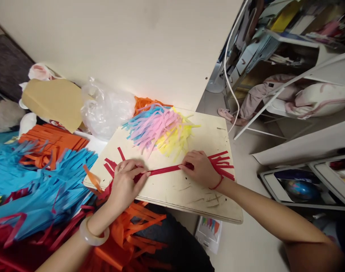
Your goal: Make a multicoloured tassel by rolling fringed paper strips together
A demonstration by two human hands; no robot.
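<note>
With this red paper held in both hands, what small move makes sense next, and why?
Probably a small twist of the red band by the left hand while the right hand keeps its pinch: both ends of the span are gripped, the middle is straight, and the loose red fringe fans out beyond the right hand.

Bench (186,192), near side: bare strip of surface, open between the forearms. Bench, far right corner: bare, open from above. Middle: narrow lane between pastel pile (158,130) and red strip (165,170); the strip bars the way between left hand (127,181) and right hand (197,166). Far side: closed by pile, panel (118,45) behind. Far left: bag (107,109). Left: blue fringe (50,181), heaped.
</note>
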